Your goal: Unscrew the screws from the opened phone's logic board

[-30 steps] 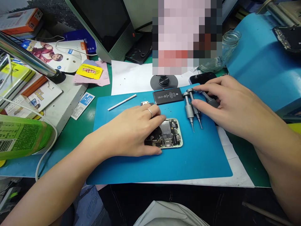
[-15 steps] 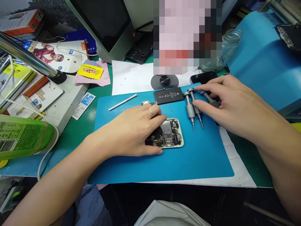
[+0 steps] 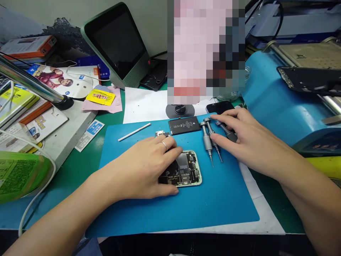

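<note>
An opened phone point(image 3: 183, 172) with its boards bare lies on the blue mat point(image 3: 186, 213). My left hand point(image 3: 146, 165), a ring on one finger, is spread across the phone's left part, thumb at the near edge and fingers at the far edge, gripping it. My right hand point(image 3: 247, 142) is at the mat's right side, thumb and forefinger apart around the tops of two grey screwdrivers point(image 3: 207, 142). A third screwdriver point(image 3: 229, 133) lies under its fingers; whether they touch it, I cannot tell. A black battery point(image 3: 185, 125) and a small metal part point(image 3: 162, 134) lie beyond the phone.
A white stick point(image 3: 134, 132) lies at the mat's far left. Behind stand a screen device point(image 3: 117, 42) and a dark phone point(image 3: 220, 107). On the right is a blue machine point(image 3: 271, 106) with a black panel point(image 3: 306, 80) on top. A green package point(image 3: 23, 176) lies at left.
The camera has tilted up, so the scene sits lower in view. Both hands keep nearly the same places over the phone and the screwdrivers.
</note>
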